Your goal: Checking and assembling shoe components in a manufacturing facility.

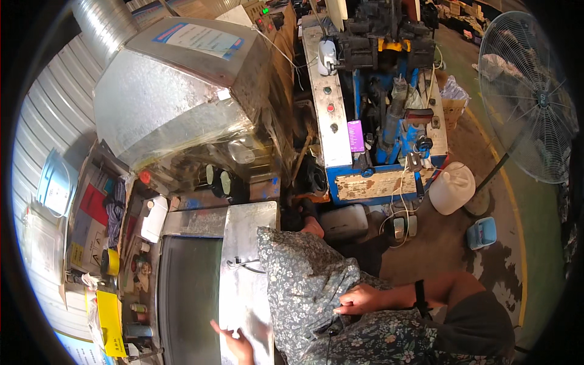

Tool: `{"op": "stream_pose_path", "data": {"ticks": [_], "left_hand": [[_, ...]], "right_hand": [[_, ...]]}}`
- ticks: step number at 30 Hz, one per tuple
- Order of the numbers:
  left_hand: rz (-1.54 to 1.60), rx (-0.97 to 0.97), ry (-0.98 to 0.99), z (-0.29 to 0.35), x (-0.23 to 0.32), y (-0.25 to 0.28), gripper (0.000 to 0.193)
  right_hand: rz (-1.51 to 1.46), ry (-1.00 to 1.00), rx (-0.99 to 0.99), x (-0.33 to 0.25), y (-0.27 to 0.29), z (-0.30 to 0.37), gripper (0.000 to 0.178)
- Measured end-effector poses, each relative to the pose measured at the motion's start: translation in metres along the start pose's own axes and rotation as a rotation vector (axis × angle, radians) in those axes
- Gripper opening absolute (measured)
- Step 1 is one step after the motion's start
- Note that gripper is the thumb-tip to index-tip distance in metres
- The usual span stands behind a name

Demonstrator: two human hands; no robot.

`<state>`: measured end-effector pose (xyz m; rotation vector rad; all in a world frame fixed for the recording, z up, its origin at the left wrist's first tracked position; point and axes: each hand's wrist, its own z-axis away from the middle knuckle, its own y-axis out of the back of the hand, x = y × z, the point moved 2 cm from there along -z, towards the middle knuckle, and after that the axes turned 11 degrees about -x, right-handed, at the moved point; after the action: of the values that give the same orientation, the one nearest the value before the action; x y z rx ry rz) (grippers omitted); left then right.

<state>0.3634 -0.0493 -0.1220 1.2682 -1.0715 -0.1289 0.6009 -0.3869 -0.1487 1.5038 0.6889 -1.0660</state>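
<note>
We look idle: left hand [238, 345] by the belt [191, 292], fingers [219, 329] wide; right hand [360, 299] curled, contents unclear; gripping needs closing.

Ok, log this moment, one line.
left hand: open, over metal ledge beside dark belt | right hand: at patterned clothing

Reference: blue-framed black-topped machine [395, 115]. A large round wire-mesh fan [542, 97] stands to its right; a whitish plastic jug [453, 190] sits beside its near right corner; a silver sheet-metal hood [164, 91] is at its left.
</note>
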Motion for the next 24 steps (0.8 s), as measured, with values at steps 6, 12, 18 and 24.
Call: {"op": "stream_pose_path", "data": {"ticks": [6,12,18,24], "left_hand": [[-1.524,0.238,0.443,0.111,-0.163,0.138,0.049],[-1.623,0.26,0.393,0.153,-0.27,0.127,0.048],[-1.707,0.27,0.312,0.163,-0.298,0.093,0.047],[-1.806,0.273,0.254,0.185,-0.31,0.063,0.046]], "right_hand": [[-0.014,0.029,-0.025,0.008,0.0,-0.002,0.049],[0.012,0.038,0.004,0.003,-0.001,-0.001,0.049],[0.025,-0.019,-0.026,0.005,-0.004,-0.001,0.051],[0.032,-0.036,-0.037,-0.004,-0.003,-0.004,0.053]]}}
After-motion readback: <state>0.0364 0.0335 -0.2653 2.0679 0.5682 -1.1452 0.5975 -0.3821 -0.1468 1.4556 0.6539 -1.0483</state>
